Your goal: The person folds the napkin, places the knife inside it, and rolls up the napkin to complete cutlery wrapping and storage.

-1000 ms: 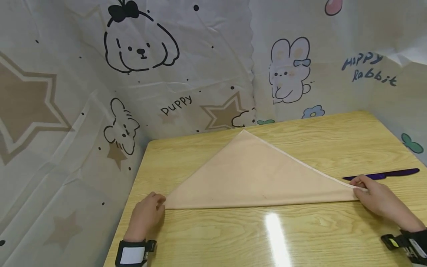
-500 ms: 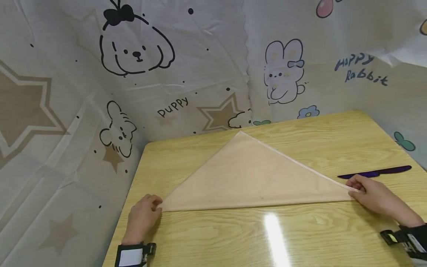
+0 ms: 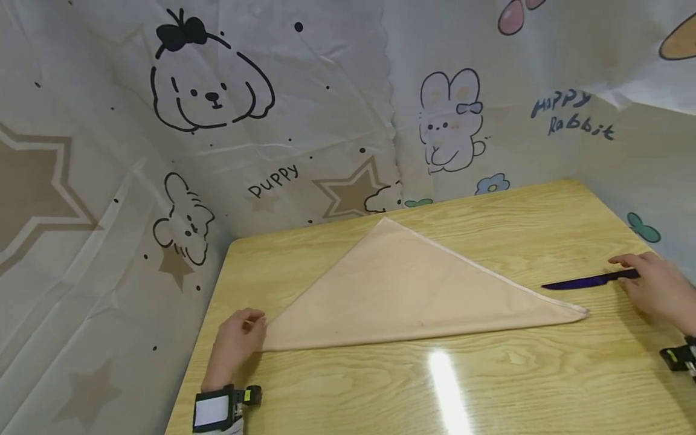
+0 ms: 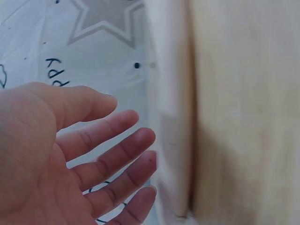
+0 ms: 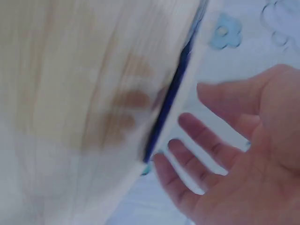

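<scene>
A peach cloth [image 3: 413, 290] folded into a triangle lies on the wooden table, its long fold toward me. Beside the cloth's left corner is my left hand [image 3: 235, 343], fingertips right at the edge; the left wrist view shows its fingers [image 4: 124, 152] relaxed and spread, with the cloth [image 4: 173, 140] just past them. My right hand [image 3: 660, 290] hovers at the handle end of a dark purple knife [image 3: 582, 283], covering part of the handle. In the right wrist view the fingers [image 5: 201, 159] are spread apart beside the knife [image 5: 168, 103], gripping nothing.
The wooden table [image 3: 348, 393] carries a bright light reflection near its front. White sheeting [image 3: 326, 109] printed with cartoon animals and stars hangs behind the table and along its sides. The knife's blade points toward the cloth's right corner.
My right hand has let go of the cloth's right corner and moved right to the knife handle. My left hand stays at the left corner. The head view has shifted slightly right.
</scene>
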`<control>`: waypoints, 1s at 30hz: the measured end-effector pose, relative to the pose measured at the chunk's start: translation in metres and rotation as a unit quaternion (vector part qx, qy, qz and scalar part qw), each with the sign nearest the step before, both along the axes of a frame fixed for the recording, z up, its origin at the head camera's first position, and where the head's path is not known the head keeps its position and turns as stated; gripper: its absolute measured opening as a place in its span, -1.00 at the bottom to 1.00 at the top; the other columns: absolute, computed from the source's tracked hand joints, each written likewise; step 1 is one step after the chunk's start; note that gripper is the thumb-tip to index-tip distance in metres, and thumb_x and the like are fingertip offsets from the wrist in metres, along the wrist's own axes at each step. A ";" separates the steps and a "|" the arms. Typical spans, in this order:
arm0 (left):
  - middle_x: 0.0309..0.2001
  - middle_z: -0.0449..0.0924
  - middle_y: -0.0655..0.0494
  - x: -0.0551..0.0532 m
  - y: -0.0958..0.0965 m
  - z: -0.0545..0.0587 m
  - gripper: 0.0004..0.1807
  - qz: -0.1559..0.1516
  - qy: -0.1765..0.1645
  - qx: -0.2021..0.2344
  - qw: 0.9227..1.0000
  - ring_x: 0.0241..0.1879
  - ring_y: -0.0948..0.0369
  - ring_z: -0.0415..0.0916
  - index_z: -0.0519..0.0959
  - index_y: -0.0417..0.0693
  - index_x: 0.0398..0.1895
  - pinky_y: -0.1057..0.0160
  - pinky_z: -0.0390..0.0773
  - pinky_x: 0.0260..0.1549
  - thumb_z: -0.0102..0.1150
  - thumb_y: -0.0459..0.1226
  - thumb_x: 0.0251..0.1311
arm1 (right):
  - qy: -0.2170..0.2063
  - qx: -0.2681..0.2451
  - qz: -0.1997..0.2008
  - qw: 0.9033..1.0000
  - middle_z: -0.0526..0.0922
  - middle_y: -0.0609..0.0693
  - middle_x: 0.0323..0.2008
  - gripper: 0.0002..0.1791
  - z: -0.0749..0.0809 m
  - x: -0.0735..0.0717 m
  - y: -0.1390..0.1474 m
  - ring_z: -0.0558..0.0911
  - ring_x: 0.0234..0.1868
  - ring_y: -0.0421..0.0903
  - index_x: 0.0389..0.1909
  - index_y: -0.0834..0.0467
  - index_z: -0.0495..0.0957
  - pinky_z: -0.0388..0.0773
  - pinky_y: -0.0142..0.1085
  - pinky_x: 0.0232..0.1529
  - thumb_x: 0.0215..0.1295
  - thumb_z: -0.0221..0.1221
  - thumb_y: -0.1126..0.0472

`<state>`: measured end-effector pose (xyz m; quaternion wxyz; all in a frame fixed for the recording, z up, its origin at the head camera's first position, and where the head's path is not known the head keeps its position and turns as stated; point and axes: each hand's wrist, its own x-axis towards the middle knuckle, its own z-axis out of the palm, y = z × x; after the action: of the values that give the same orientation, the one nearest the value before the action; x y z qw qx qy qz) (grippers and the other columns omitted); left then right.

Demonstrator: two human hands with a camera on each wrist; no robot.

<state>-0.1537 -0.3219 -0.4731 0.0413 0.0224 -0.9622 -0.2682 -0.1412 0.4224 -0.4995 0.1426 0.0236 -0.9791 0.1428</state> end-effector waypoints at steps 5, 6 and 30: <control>-0.05 0.60 -0.13 0.002 -0.008 0.007 -0.65 -0.007 -0.009 0.009 1.000 -0.09 0.01 0.48 0.57 -0.18 0.08 -0.05 0.55 -0.17 0.01 -0.18 0.38 | 0.002 0.025 0.035 0.999 0.50 0.52 -0.25 -0.67 -0.009 -0.013 0.019 0.40 -0.22 0.38 -0.19 0.46 0.54 0.32 0.23 -0.27 -0.04 0.32 0.47; -0.04 0.60 -0.14 0.002 -0.010 0.007 -0.65 -0.010 -0.012 0.010 1.000 -0.08 0.01 0.48 0.57 -0.18 0.09 -0.06 0.54 -0.16 0.01 -0.18 0.39 | 0.002 0.024 0.040 0.999 0.52 0.49 -0.27 -0.70 -0.011 -0.015 0.021 0.41 -0.23 0.36 -0.22 0.45 0.55 0.31 0.23 -0.27 -0.04 0.32 0.46; 0.12 0.54 -0.19 -0.003 -0.017 0.001 -0.56 -0.052 -0.050 0.045 0.996 0.11 -0.05 0.43 0.48 -0.20 0.20 -0.18 0.43 0.11 0.00 -0.11 0.41 | -0.068 -0.005 0.169 0.983 0.48 0.00 -0.44 -0.90 0.029 -0.020 -0.086 0.39 -0.45 -0.12 -0.33 0.25 0.50 0.42 -0.19 -0.45 0.18 0.25 0.38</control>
<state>-0.1572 -0.3386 -0.4720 -0.0216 -0.0123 -0.9500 -0.3113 -0.1615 0.3368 -0.4702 0.0500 0.1787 -0.9676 0.1711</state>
